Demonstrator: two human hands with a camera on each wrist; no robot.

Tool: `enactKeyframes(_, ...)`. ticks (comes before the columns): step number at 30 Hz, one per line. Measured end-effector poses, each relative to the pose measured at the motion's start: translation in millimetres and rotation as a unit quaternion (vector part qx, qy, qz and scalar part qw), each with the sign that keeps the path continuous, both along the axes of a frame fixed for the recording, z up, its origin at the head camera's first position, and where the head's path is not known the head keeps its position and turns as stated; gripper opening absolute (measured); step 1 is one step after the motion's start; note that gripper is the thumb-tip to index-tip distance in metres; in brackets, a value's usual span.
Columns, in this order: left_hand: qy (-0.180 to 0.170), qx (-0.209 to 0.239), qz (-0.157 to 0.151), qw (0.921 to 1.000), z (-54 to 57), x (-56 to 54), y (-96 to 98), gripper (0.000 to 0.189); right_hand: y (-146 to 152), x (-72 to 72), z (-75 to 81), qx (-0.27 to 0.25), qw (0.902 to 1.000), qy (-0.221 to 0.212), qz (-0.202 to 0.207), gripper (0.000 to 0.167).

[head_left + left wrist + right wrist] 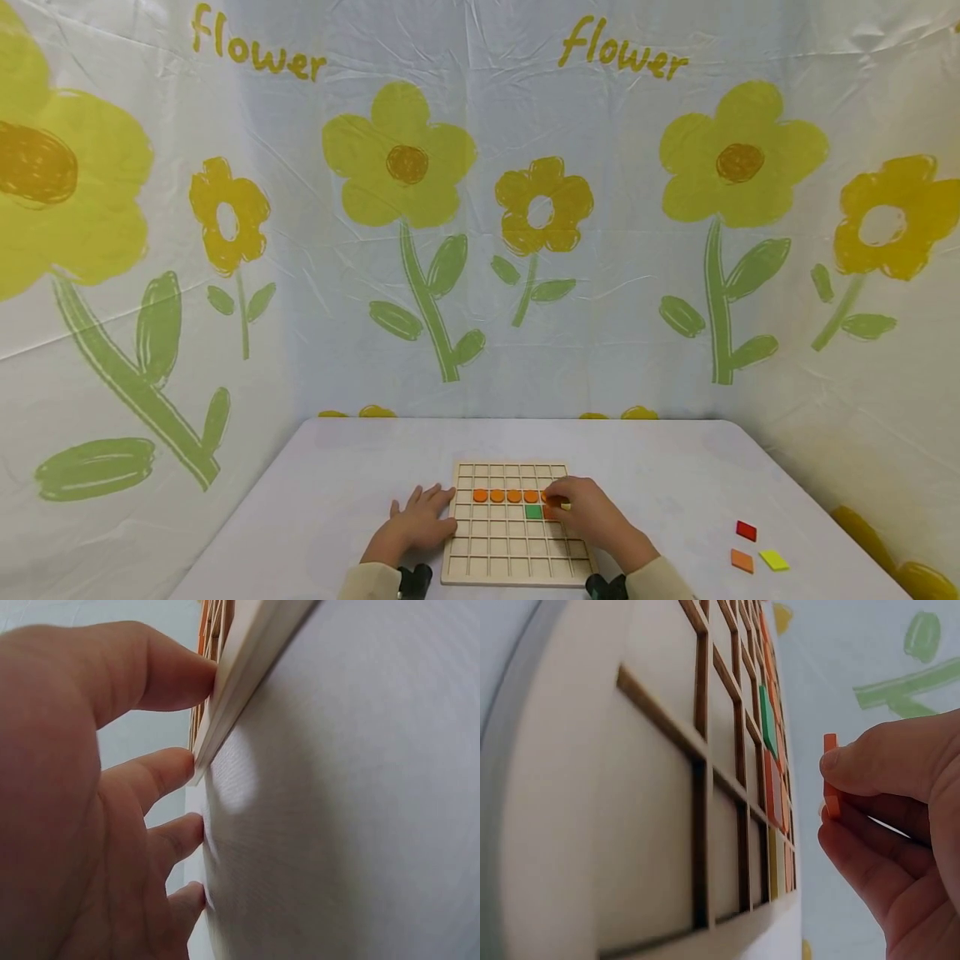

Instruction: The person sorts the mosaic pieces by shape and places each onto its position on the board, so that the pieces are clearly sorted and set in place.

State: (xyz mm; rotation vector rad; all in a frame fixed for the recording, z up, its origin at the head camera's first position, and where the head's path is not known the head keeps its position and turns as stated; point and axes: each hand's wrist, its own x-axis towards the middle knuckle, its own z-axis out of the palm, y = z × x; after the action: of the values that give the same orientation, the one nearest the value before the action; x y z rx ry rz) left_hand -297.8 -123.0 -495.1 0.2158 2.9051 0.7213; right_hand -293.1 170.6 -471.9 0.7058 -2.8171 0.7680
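A square wooden grid board (pixel 510 571) lies on the table, with a row of round orange discs (pixel 497 496) in its cells. Below that row sit a green square tile (pixel 533 512) and a red-orange square tile (pixel 773 789), with a yellow tile (pixel 773 862) beside them. Over the right side of the board, my right hand (pixel 596 512) pinches a thin orange piece (pixel 832 807) between thumb and fingers; it shows edge-on in the right wrist view. My left hand (pixel 416 523) spreads its straight fingers at the board's left edge, thumb and one fingertip touching its side.
On the table to the right lie a loose red tile (pixel 746 530), an orange tile (pixel 742 561) and a yellow tile (pixel 774 560). Behind the white table (pixel 360 454) hangs a flower-printed curtain (pixel 480 358), which also closes both sides.
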Motion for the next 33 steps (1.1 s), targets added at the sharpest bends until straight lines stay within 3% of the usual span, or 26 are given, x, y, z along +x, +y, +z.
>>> enactKeyframes(14, 0.003, 0.005, -0.003, 1.0, 0.0, -2.6, -1.1, 0.061, -21.6, -6.5, -5.4, -0.002, 0.9963, 0.046, 0.073, 0.015)
enactKeyframes(21, -0.002, 0.005, -0.009, 0.9999, -2.7, -3.9, -2.6, 0.061, -29.7, -7.5, -6.7, 0.012, 0.9977, 0.026, 0.062, 0.015)
enactKeyframes(33, -0.003, 0.005, -0.011, 0.9999, -1.8, -1.1, -3.4, 0.061, -44.5, -7.2, -7.0, 0.058, 0.9956, 0.05, 0.055, 0.015)
